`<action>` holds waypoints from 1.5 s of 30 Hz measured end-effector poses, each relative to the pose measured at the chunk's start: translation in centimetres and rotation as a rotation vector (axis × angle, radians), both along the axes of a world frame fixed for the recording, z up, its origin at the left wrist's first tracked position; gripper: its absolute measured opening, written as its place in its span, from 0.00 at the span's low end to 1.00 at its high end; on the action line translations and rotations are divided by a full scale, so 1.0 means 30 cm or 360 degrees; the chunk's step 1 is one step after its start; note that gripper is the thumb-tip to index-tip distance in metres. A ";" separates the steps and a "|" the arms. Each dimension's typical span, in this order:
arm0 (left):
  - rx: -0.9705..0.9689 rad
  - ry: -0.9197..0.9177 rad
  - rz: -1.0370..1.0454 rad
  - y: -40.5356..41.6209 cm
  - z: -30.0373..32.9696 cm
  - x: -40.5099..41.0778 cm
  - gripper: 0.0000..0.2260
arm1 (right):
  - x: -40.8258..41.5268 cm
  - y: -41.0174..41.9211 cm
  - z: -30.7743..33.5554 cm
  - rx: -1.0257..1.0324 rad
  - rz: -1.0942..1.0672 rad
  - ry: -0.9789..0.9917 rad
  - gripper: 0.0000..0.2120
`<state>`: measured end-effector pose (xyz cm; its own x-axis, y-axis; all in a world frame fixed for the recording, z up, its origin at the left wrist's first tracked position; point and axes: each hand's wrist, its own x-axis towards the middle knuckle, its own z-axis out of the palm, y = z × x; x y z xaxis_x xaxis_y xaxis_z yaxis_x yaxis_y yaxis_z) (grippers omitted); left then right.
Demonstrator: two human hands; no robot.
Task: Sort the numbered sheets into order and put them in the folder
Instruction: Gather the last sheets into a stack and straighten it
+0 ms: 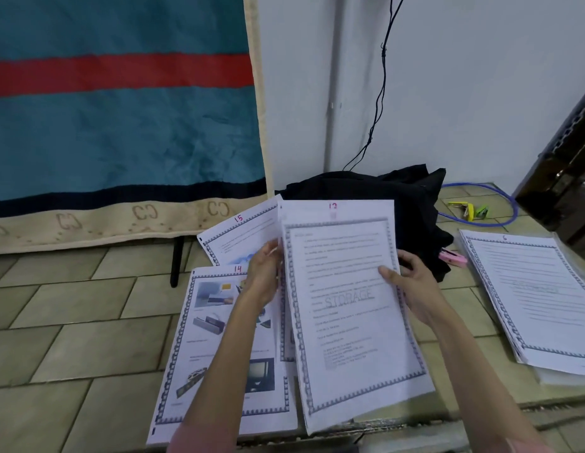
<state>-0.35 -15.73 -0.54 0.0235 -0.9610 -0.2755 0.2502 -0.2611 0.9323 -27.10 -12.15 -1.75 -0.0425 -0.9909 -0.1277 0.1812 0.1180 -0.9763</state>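
Sheet 13 (346, 308), a bordered page with a "STORAGE" watermark, is lifted above the tiled floor. My right hand (412, 286) grips its right edge with the thumb on top. My left hand (263, 273) holds its left edge, with more sheets behind it. Sheet 14 (216, 338), with pictures, lies flat on the floor at the left. Sheet 15 (242, 237) lies tilted behind it. A stack topped by sheet 6 (533, 295) rests at the right on what looks like a clear folder (559, 377).
A black bag (412, 197) sits against the white wall behind the sheets, with a pink clip (453, 258) beside it. A blue cable (493, 210) and a yellow-green stapler (469, 209) lie further right. A blue and red blanket (121, 125) hangs at the left. Dark furniture (565, 178) stands at the right.
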 end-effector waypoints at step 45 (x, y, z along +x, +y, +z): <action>-0.0096 -0.0245 -0.0171 0.119 0.077 0.314 0.07 | 0.234 0.035 -0.001 -0.0036 0.0311 -0.0054 0.24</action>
